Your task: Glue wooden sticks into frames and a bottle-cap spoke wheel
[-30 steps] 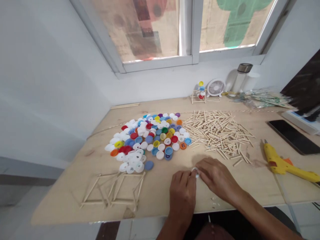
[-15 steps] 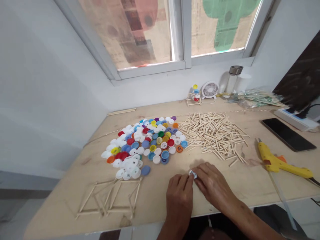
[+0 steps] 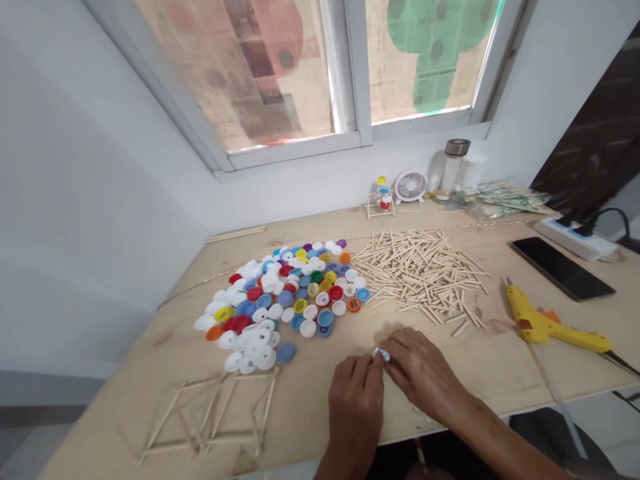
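Note:
My left hand (image 3: 356, 399) and my right hand (image 3: 420, 372) meet near the front edge of the plywood table (image 3: 500, 373). Both pinch a small white bottle cap (image 3: 381, 353) between their fingertips, just above the table top. A spread of coloured and white bottle caps (image 3: 287, 303) lies a little beyond and to the left of my hands. A heap of short wooden sticks (image 3: 420, 273) lies beyond them to the right.
A frame of glued sticks (image 3: 215, 413) lies front left. A yellow glue gun (image 3: 545, 325) rests at the right, with a black phone (image 3: 560, 267) and a power strip (image 3: 575, 239) behind it. A small fan (image 3: 410, 187), a stick model (image 3: 380, 197) and a bottle (image 3: 453, 163) stand by the wall.
My hands have stayed together on the small cap. The view has shifted, so everything on the table sits a little further left and lower.

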Demonstrator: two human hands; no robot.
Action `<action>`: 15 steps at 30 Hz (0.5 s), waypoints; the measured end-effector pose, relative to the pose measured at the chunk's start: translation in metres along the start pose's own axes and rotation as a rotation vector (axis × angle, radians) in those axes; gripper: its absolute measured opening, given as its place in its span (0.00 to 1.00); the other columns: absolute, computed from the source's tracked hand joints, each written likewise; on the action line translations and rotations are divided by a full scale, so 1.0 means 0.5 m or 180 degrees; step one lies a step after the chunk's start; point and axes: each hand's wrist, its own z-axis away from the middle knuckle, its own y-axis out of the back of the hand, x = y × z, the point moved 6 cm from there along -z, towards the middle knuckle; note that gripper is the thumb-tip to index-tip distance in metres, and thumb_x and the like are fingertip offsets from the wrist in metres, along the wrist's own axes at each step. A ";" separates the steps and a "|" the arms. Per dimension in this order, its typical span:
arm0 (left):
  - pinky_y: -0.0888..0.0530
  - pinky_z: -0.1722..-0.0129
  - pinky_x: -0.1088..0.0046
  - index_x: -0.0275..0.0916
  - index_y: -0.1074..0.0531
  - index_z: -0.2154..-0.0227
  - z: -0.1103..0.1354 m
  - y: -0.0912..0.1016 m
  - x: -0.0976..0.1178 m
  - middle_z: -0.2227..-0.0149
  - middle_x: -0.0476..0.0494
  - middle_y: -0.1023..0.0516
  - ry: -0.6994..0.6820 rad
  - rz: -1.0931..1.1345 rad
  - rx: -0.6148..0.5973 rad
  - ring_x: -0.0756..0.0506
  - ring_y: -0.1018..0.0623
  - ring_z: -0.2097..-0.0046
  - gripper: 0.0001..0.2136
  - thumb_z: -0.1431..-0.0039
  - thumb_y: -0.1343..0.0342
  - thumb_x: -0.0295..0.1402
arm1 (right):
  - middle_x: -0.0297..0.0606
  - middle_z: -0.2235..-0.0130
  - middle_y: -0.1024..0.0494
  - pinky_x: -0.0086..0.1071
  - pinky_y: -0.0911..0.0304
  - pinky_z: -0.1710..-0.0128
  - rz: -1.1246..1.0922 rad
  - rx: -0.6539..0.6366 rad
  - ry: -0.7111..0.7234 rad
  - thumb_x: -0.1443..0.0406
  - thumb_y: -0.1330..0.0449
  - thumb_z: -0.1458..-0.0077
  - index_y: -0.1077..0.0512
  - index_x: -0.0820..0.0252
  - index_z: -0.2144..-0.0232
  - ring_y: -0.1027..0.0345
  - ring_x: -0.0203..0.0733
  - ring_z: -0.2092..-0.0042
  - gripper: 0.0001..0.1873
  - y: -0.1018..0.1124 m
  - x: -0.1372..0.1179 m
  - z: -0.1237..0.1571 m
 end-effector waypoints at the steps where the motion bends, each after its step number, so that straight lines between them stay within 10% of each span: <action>1: 0.29 0.67 0.66 0.34 0.28 0.60 -0.001 0.001 0.000 0.67 0.43 0.24 0.0005 0.0018 0.0026 0.45 0.27 0.66 0.09 0.41 0.49 0.21 | 0.38 0.64 0.26 0.39 0.39 0.58 0.0000 -0.0003 -0.0004 0.72 0.43 0.45 0.28 0.58 0.63 0.34 0.45 0.60 0.08 0.000 0.001 -0.001; 15: 0.29 0.67 0.68 0.35 0.28 0.61 -0.007 0.008 -0.012 0.68 0.44 0.24 0.0283 0.0189 0.0056 0.46 0.27 0.66 0.10 0.43 0.49 0.19 | 0.41 0.58 0.22 0.36 0.36 0.56 0.0139 0.0342 0.0124 0.71 0.48 0.43 0.26 0.58 0.60 0.30 0.43 0.56 0.13 0.040 0.034 -0.052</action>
